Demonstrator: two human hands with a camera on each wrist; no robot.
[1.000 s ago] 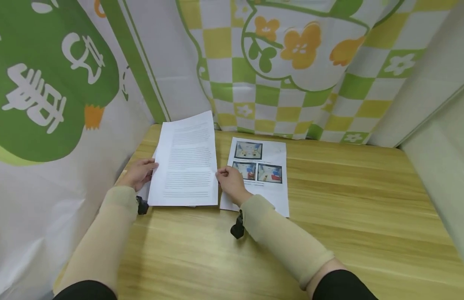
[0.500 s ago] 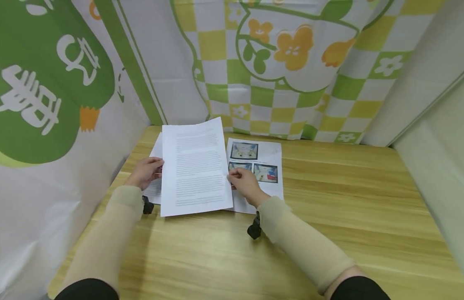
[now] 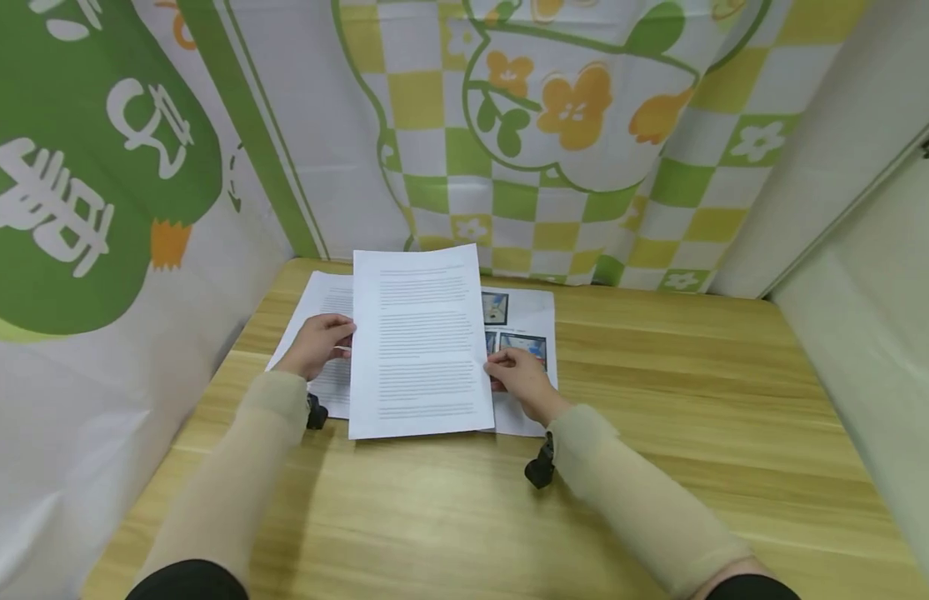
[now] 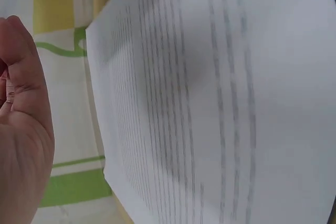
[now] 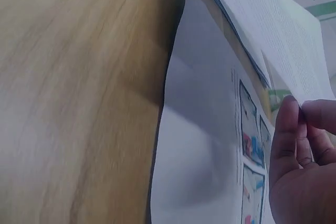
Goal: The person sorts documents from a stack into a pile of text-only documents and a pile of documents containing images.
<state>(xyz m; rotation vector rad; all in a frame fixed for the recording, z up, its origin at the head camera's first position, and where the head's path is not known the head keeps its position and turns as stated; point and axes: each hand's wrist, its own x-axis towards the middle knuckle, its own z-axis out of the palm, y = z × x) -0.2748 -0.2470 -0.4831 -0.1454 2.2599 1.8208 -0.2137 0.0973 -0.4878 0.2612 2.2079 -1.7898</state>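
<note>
A sheet of paper [image 3: 419, 350] covered in printed lines is held up between both hands in the head view. My left hand [image 3: 319, 346] pinches its left edge. The thumb and finger of my right hand [image 3: 526, 379] pinch its right edge, plainly seen in the right wrist view. Below and to the left lies another text page [image 3: 332, 387], partly covered; it fills much of the left wrist view. Under the right side rests a page with colour pictures [image 3: 535, 308], its left part hidden by the held sheet.
The wooden table [image 3: 696, 433] stretches to the right and toward the front. A patterned cloth [image 3: 509, 200] hangs along its back edge. White sheeting [image 3: 74, 433] stands on the left and a pale wall [image 3: 869, 275] on the right.
Both hands have carried the held sheet to the right, from over the left text page to partly over the picture page. More of the left page now shows.
</note>
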